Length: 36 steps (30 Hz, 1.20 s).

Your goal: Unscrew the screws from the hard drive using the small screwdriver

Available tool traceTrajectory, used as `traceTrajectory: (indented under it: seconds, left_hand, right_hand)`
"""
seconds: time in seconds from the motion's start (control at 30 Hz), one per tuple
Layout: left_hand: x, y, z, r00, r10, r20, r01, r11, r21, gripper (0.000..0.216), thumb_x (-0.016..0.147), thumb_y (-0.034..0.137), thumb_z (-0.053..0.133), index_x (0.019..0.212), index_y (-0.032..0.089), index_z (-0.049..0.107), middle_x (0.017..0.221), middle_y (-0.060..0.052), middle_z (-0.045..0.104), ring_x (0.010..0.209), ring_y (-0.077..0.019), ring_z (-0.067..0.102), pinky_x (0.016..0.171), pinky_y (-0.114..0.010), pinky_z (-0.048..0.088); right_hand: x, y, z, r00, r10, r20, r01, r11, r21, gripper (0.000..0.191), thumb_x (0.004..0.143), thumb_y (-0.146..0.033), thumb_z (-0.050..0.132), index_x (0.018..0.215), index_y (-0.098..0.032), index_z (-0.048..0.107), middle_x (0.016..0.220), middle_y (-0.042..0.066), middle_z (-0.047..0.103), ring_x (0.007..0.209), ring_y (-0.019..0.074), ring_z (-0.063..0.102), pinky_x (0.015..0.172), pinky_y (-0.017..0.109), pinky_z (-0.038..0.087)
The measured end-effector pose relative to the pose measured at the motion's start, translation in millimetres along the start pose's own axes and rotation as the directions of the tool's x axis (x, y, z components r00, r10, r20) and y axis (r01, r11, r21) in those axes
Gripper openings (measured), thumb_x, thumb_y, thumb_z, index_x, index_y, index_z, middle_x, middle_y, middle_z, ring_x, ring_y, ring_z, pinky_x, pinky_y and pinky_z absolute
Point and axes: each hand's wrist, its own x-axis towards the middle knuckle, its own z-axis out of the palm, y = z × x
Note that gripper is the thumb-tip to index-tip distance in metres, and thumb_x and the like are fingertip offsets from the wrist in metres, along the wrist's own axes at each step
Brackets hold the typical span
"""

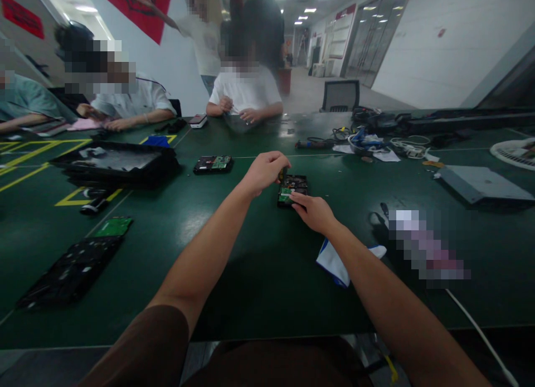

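Note:
A hard drive [297, 183] with a green circuit board lies on the green table in front of me. My left hand [267, 172] is closed, wrist bent, over the drive's far left corner. Its fingers pinch what looks like a small screwdriver [281, 176], dark and yellowish, mostly hidden by the hand; its tip does not show. My right hand [313, 209] grips the drive's near right edge, fingers resting across the green board. Farther left lies another hard drive [213, 164], board side up, touched by neither hand.
A blue-and-white cloth [336, 262] lies under my right forearm. At left are a black tray [119, 161] and several dark drives with a green board [79, 264]. At right stand a grey metal box [485, 184] and tangled cables [368, 141]. Several people are across the table.

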Motion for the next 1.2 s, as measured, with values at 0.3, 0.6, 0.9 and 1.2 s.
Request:
traceTrajectory:
  seconds: [0.3, 0.6, 0.9, 1.2]
  left_hand:
    - [-1.0, -4.8, -3.6, 0.985, -0.082, 0.154, 0.131, 0.930, -0.343, 0.018, 0.083, 0.031, 0.062, 0.087, 0.015, 0.069, 0.085, -0.008, 0.070, 0.078, -0.0182, 0.067, 0.054, -0.024, 0.052]
    - [0.8, -4.9, -3.3, 0.996, -0.068, 0.054, 0.078, 0.976, -0.205, 0.020, 0.082, 0.032, 0.064, 0.083, 0.016, 0.077, 0.094, -0.009, 0.071, 0.084, -0.0159, 0.063, 0.057, -0.021, 0.049]
    - [-2.1, -5.2, -1.9, 0.967, -0.106, 0.234, 0.187, 0.914, -0.360, 0.022, 0.086, 0.031, 0.061, 0.092, 0.014, 0.073, 0.090, -0.011, 0.073, 0.084, -0.0192, 0.070, 0.060, -0.026, 0.053]
    - [-0.5, -1.2, -5.5, 0.996, -0.044, 0.076, 0.051, 0.994, -0.092, 0.023, 0.085, 0.032, 0.063, 0.082, 0.015, 0.078, 0.086, -0.009, 0.072, 0.080, -0.0173, 0.064, 0.056, -0.023, 0.049]
  right_hand:
    - [0.3, 0.3, 0.6, 1.000, 0.014, 0.007, -0.014, 1.000, -0.011, 0.039, 0.104, -0.035, 0.056, 0.142, -0.036, 0.066, 0.149, -0.003, 0.063, 0.127, 0.0267, 0.067, 0.110, 0.048, 0.054]
    - [-0.4, -2.3, -1.5, 1.000, 0.012, 0.003, -0.012, 1.000, 0.009, 0.038, 0.104, -0.035, 0.056, 0.141, -0.037, 0.066, 0.150, -0.002, 0.061, 0.127, 0.0275, 0.068, 0.110, 0.051, 0.055]
    - [0.8, -2.0, -0.8, 1.000, 0.008, 0.009, -0.008, 1.000, -0.001, 0.038, 0.103, -0.032, 0.057, 0.140, -0.035, 0.067, 0.149, -0.003, 0.062, 0.127, 0.0272, 0.067, 0.110, 0.050, 0.055]
    - [-0.2, -2.7, -3.4, 1.000, 0.010, 0.006, -0.010, 1.000, -0.004, 0.038, 0.104, -0.035, 0.055, 0.140, -0.035, 0.067, 0.149, -0.004, 0.062, 0.126, 0.0268, 0.068, 0.110, 0.048, 0.056]
